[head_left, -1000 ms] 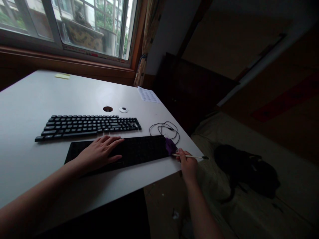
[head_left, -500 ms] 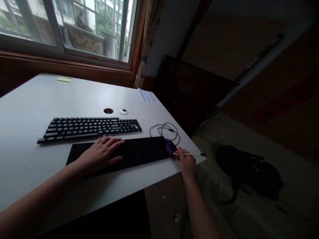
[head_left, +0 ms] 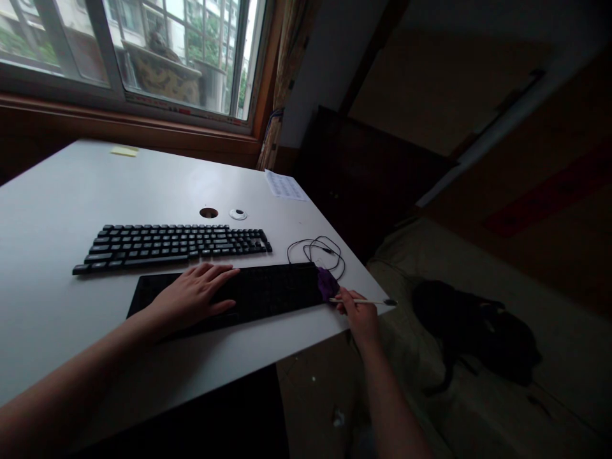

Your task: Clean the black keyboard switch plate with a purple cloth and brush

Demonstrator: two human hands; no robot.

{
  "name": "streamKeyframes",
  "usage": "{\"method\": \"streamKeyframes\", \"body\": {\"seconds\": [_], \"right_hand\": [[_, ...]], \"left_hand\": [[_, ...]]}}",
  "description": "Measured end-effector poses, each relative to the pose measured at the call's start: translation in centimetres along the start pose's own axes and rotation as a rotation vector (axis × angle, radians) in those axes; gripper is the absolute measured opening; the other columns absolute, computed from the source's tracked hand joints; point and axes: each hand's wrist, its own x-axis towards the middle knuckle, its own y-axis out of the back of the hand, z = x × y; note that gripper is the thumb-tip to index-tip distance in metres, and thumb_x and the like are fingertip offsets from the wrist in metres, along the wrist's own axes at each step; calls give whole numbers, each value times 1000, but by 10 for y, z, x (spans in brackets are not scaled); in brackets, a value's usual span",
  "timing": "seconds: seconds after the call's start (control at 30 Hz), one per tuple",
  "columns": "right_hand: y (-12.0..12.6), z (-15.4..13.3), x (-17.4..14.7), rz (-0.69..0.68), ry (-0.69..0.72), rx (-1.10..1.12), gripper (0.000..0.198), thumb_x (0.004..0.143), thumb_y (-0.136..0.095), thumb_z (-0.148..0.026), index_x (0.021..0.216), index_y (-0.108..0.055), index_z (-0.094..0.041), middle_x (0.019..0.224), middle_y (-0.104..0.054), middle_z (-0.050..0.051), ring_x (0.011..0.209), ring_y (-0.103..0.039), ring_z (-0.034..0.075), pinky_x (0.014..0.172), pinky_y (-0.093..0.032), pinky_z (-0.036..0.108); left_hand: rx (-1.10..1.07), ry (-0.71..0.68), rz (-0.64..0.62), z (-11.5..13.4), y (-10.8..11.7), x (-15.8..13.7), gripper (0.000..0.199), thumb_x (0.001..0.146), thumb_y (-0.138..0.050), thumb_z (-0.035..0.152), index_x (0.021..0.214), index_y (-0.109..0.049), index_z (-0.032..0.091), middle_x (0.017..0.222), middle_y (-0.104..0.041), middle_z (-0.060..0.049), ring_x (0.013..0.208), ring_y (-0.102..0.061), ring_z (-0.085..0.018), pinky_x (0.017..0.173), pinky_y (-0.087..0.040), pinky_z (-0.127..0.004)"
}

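Observation:
My left hand (head_left: 198, 293) lies flat with fingers spread on a long black keyboard base (head_left: 272, 290), covering part of its left half. At the base's right end is a crumpled purple cloth (head_left: 327, 284). Beside that cloth, my right hand (head_left: 358, 312) is closed round a thin pale stick with a dark tip, which looks like a brush (head_left: 377, 301). Its dark tip points right, past the table corner; its other end reaches the cloth. Whether the right fingers also touch the cloth, I cannot tell. Behind the base, black keyboard keys (head_left: 176, 245) lie in keyboard-like rows.
A thin black cable (head_left: 329, 238) is coiled behind the cloth on the white table (head_left: 157, 185). Further back are a round hole (head_left: 208, 213), its white ring cover (head_left: 238, 214), a printed sheet (head_left: 287, 186) and yellow notes (head_left: 125, 151). A dark bag-like item (head_left: 473, 331) lies to the right.
My right hand has shifted slightly right and down with the brush, whose dark tip sits a little lower. My left hand stays in place on the keyboard base.

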Motion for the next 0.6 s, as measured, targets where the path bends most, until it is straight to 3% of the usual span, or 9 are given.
{"method": "streamKeyframes", "body": {"seconds": [0.2, 0.4, 0.6], "right_hand": [[-12, -8, -5, -32, 4, 88, 58, 92, -55, -70, 78, -75, -18, 59, -70, 5, 54, -66, 20, 54, -50, 28], [-6, 1, -2, 78, -52, 62, 59, 93, -53, -71, 79, -74, -18, 57, -69, 5, 52, -64, 19, 53, -50, 28], [-17, -4, -7, -8, -3, 104, 57, 92, -56, -69, 79, -75, -18, 60, -70, 6, 55, -66, 20, 53, -51, 28]], "left_hand": [[-11, -8, 1, -1, 0, 0, 70, 99, -48, 68, 156, -42, 28, 150, -55, -8, 131, -51, -34, 114, -35, -51], [1, -11, -18, -1, 0, 0, 69, 100, -47, 67, 156, -41, 27, 151, -53, -8, 131, -51, -34, 112, -36, -50], [-8, -7, -14, -2, -1, 0, 70, 99, -47, 69, 155, -42, 28, 152, -53, -8, 130, -51, -34, 114, -34, -50]]}}
